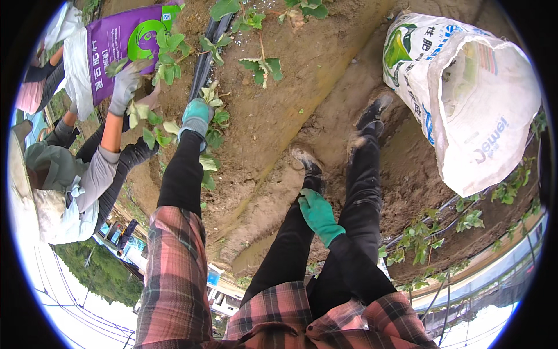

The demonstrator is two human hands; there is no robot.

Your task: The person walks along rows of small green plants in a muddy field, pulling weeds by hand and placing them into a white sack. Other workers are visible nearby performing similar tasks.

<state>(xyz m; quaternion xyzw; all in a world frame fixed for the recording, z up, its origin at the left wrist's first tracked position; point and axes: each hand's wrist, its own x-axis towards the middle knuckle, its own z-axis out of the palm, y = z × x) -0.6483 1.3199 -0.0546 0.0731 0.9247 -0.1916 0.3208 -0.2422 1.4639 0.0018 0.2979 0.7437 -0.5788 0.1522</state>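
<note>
My left hand, in a teal and grey glove, reaches down into a leafy plant beside a black plastic strip. Leaves surround the glove, and its fingers are hidden, so any hold on a stem or leaf cannot be made out. My right hand, in a green glove, rests on my black-trousered leg near the knee. Nothing shows in it.
A white woven sack stands mouth-open on the right. At left a co-worker's gloved hand is near a purple sack, with leaves about it. My muddy boots stand on wet soil. More plants grow at right.
</note>
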